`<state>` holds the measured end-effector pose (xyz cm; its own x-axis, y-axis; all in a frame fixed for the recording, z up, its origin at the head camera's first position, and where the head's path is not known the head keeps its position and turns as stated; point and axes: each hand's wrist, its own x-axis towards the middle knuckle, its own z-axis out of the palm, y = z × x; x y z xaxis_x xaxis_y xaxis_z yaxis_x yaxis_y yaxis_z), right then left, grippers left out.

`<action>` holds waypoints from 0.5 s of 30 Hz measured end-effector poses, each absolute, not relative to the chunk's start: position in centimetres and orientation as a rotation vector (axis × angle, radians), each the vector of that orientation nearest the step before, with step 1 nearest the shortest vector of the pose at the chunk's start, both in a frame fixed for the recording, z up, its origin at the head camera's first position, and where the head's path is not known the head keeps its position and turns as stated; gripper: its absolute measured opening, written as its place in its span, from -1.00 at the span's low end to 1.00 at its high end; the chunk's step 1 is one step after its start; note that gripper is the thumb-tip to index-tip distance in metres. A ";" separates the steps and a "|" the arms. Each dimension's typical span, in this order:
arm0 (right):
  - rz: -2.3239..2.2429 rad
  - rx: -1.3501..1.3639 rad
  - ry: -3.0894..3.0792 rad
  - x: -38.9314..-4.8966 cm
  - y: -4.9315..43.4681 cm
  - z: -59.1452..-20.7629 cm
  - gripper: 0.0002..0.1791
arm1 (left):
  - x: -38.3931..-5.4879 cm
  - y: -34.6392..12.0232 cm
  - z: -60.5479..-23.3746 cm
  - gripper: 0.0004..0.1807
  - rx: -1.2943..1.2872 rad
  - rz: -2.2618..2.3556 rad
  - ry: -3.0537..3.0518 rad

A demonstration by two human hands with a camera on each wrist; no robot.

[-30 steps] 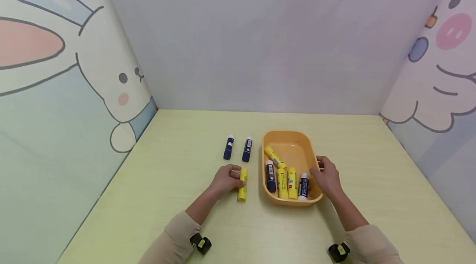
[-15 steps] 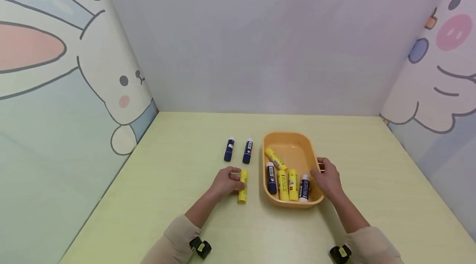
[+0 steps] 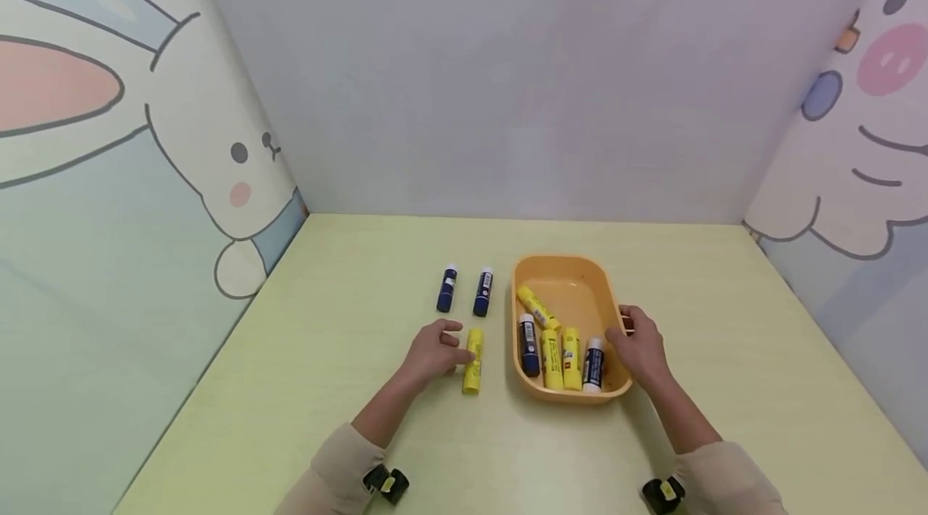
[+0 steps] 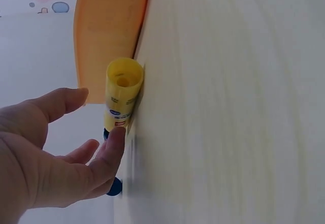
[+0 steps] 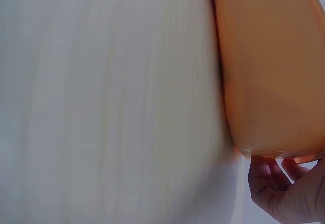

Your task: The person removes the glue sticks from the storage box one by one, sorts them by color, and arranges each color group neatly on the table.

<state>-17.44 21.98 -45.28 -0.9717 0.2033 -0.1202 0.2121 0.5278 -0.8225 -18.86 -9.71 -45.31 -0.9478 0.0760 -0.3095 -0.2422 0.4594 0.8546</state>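
A yellow glue stick (image 3: pixel 474 378) lies on the table beside my left hand (image 3: pixel 432 352). In the left wrist view the thumb and fingers of that hand are spread, and the glue stick (image 4: pixel 120 99) is not gripped; a fingertip appears close to its far end, contact unclear. My right hand (image 3: pixel 641 346) holds the right side of an orange plastic basket (image 3: pixel 561 260), thumb over the rim. From the right wrist, the fingers (image 5: pixel 261 181) bend against the basket's wall (image 5: pixel 274 66). Inside lie several yellow glue sticks (image 3: pixel 552 358) and two dark blue ones (image 3: pixel 529 347).
Two dark blue glue sticks with white caps, a left one (image 3: pixel 447 289) and a right one (image 3: pixel 482 293), lie on the pale table (image 3: pixel 348 281) behind the yellow stick. A grey wall (image 3: pixel 507 96) rises at the back, and cartoon-printed panels stand at both sides.
My left hand has loosened from the yellow glue stick and drawn slightly left, leaving it lying on the table. My right hand keeps its hold on the basket.
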 end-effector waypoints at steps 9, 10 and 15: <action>-1.475 0.353 2.751 -17.4 21.9 -45.3 -0.46 | -18.9 -10.2 -44.4 -0.40 -0.157 1.509 2.455; -1.475 0.352 2.750 -17.4 21.9 -45.3 -0.46 | -18.9 -10.1 -44.3 -0.40 -0.162 1.508 2.453; -1.472 0.358 2.740 -17.3 22.1 -45.4 -0.45 | -19.1 -9.5 -43.8 -0.42 -0.136 1.557 2.411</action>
<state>-17.26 22.07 -45.43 -0.9737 0.1956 -0.1165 0.2051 0.5318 -0.8217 -19.06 -9.48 -43.77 -0.9598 0.0654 -0.2729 -0.2218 0.4190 0.8805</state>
